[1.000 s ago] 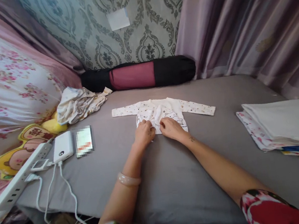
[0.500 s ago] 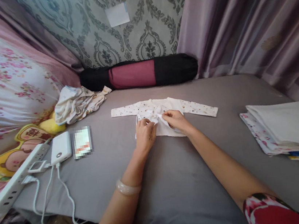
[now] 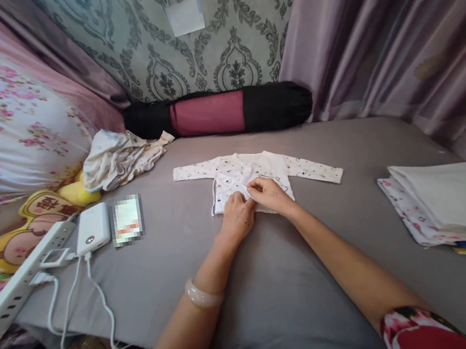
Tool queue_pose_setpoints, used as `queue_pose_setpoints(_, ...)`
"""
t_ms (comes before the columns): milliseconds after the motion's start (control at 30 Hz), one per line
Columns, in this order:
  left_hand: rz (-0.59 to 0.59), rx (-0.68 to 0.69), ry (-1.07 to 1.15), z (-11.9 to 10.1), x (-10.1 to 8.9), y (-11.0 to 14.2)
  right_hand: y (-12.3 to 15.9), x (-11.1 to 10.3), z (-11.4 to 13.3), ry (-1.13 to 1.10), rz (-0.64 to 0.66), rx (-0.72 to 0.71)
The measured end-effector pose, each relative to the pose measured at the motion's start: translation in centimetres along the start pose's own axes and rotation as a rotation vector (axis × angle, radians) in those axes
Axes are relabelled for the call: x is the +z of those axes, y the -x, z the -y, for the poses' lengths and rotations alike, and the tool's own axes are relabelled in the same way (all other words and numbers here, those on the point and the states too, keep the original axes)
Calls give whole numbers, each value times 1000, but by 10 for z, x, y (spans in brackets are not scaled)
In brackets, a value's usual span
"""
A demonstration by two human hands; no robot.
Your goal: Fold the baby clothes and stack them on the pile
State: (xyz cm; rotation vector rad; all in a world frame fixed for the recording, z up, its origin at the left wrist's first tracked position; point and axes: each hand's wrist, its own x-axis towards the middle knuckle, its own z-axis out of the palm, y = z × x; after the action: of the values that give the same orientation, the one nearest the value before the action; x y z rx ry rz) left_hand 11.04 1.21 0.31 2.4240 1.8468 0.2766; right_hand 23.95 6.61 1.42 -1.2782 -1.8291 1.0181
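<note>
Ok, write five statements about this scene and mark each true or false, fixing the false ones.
1. The left hand and right hand both touch the small shirt. True.
2. The shirt's sleeves are folded inward. False: both stretch out sideways.
3. The bangle is on the right arm. False: the bangle is on the left arm.
4. A long black-and-maroon bag lies beyond the shirt. True.
5. The folded stack is to the shirt's left. False: the folded stack is to its right.

No text is legible. Red characters (image 3: 45,203) on the yellow plush toy (image 3: 16,243), left of the fingers (image 3: 257,185), cannot be resolved.
</note>
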Motion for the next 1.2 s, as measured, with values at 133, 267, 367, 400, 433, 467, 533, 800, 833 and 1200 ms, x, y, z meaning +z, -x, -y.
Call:
queue_pose_setpoints(133,26,12,2,-7,-9,7,1,4,-1,8,23,7)
queue_pose_setpoints(267,99,43,25,-7,-25,13,3,7,-1,43,23,-18)
queue_pose_setpoints(367,96,-55,86,2,-33,15,6,8,-1,122,58,-47)
queue_pose_setpoints(400,65,-104,110,6,-34,14,8,9,0,151,84,-51)
queue_pose_setpoints(433,23,-149,129,10,-34,13,9,8,0,180,119,-56)
queue_pose_setpoints(467,-29,-185,144,14,-32,12,11,8,0,207,159,-66)
queue_pose_setpoints(533,-145,-247,150,22,-27,9,12,6,1,252,241,-98)
queue_pose_setpoints(800,-154,-501,55,49,-11,6,-48,-19,-3,302,164,-68)
queue_pose_setpoints(833,-147,-505,62,51,-10,6,-62,-21,-2,340,107,-40)
queue_pose_setpoints(1200,-39,-572,192,55,-14,4,-146,-6,-8,682,145,344)
